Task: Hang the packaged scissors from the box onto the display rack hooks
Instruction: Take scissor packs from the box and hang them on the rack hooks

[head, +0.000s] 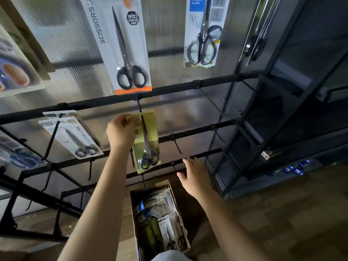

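Left hand: the left hand (122, 131) was raised to the rack, fingers and thumb pinched on the top edge of the yellow-green scissors pack (147, 141), at the hang-hole end.
Right hand: the right hand (194, 175) hovered lower and to the right, fingers spread and loose, holding nothing, near a lower black rail (195, 132); whether it touched the rack could not be told.
Pack position: the pack hung upright at the black hook (140, 108) projecting from the upper rail; the hook's wire ran across the card's top. Whether the hole was fully threaded could not be told.
Box: the cardboard box (174, 196) stood on the floor directly below, open, with more packaged scissors (165, 227) inside.
Already hung: an orange-trimmed scissors pack (120, 44), a large-handled pair (204, 34) and a white-carded pair (73, 136) were on their hooks.
Handling, judged: a flat, stiff card, light overall but weighted toward the handles at the bottom, so it would likely swing from a top grip. The plastic front would probably be slick; the card edge near the hole appeared the sound place to hold.
Risk, judged: the thin card around the hole could tear if forced against the hook tip.
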Motion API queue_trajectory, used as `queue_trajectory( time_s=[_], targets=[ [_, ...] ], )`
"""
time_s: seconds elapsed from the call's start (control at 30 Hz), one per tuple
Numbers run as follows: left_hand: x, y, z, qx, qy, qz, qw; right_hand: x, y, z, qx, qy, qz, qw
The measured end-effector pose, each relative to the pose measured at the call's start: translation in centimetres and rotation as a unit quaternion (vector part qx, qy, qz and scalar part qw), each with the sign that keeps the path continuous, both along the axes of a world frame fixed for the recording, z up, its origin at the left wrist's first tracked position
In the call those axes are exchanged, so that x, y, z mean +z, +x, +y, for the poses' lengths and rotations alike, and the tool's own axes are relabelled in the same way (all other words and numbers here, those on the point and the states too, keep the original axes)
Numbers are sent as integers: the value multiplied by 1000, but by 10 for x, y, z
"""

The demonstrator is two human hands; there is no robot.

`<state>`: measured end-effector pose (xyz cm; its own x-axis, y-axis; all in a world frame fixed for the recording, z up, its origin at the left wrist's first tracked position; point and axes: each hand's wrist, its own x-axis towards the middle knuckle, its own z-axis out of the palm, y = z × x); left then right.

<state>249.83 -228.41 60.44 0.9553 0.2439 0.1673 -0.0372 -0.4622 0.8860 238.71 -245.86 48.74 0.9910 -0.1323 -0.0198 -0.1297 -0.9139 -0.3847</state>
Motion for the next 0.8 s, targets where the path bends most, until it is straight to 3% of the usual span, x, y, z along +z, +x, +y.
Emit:
queue_trajectory(
  time_s=[0.47,0.6,0.7,0.8],
  targets=[
    [-23,67,5,-3,-44,97,994,-12,-19,-7,-33,-68,-30,997],
    [-49,30,6,21,14,121,992,-15,-24,-4,-18,-84,-11,996],
    [-84,-17,5,43,81,140,986,-22,-30,1,21,-69,57,996],
    [-127,-68,4,7,121,182,976,-37,-39,9,37,-56,93,993]
  ],
)
